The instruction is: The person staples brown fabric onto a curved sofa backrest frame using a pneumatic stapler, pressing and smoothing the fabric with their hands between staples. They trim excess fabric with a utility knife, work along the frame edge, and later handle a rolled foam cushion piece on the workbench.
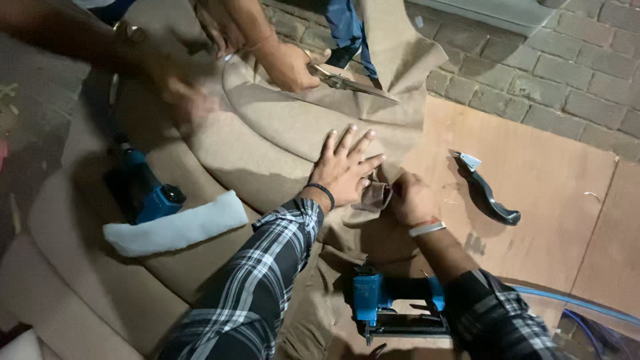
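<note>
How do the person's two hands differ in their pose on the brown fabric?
The left hand lies flat with fingers spread; the right hand is closed, pinching a fold of the brown fabric. The left wrist wears a dark band; the right wrist a pale one. Both arms have plaid sleeves.

A single head-worn camera looks steeply down, close over brown fabric (287, 127) on a plywood board (547, 180).

Left hand (347, 167) lies flat, fingers spread, on tan fabric (280, 127); right hand (410, 199) pinches its edge just beside. A blue staple gun (393, 300) rests near.
</note>
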A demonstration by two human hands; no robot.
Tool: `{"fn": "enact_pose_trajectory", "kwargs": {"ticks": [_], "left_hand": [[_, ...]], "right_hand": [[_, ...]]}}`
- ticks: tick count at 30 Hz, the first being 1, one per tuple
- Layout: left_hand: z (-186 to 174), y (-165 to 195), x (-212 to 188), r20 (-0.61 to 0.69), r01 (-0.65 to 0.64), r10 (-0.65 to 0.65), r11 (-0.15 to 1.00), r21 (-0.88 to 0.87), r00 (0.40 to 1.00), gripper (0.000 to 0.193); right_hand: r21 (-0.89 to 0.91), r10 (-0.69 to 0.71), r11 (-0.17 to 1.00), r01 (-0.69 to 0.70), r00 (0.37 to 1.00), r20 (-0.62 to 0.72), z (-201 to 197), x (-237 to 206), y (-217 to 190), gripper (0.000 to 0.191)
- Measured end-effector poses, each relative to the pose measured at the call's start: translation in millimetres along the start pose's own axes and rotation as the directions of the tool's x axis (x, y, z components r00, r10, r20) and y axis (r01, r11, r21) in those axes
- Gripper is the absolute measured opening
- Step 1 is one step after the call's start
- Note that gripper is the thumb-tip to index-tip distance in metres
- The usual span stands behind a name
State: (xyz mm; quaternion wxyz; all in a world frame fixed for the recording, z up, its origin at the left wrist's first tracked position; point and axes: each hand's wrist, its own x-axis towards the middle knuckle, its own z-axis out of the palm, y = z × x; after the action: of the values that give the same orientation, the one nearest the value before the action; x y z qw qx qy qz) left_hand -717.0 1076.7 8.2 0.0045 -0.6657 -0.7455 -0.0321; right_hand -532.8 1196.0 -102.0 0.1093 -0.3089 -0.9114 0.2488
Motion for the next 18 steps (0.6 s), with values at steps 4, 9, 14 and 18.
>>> {"fn": "enact_pose_trajectory", "kwargs": {"ticks": [4,9,14,18], "left_hand": [[-0.5,-0.4,0.3,0.019,0.013,-0.013,1.0,-0.005,1.0,0.059],[1.2,0.4,2.0,0.002,0.006,-0.006,1.0,0.023,1.0,0.061],[3.7,-0.8,1.5,0.041,0.007,-0.008,1.0,0.025,0.999,0.059],[5.9,-1.7,1.7,0.043,0.01,-0.01,1.0,0.002,0.999,0.06]], "right_hand": [[-0.015,-0.054,0.998,0.056,0.993,0.105,8.6,-1.2,9.3,0.036],[-0.126,-0.029,0.992,0.025,0.999,-0.034,25.2,-2.6,11.3,0.027],[0.023,0.056,0.998,-0.053,0.987,-0.152,9.3,-1.2,15.5,0.034],[0.305,0.427,0.862,-0.404,0.904,-0.009,-16.6,-0.5,12.4,0.044]]}}
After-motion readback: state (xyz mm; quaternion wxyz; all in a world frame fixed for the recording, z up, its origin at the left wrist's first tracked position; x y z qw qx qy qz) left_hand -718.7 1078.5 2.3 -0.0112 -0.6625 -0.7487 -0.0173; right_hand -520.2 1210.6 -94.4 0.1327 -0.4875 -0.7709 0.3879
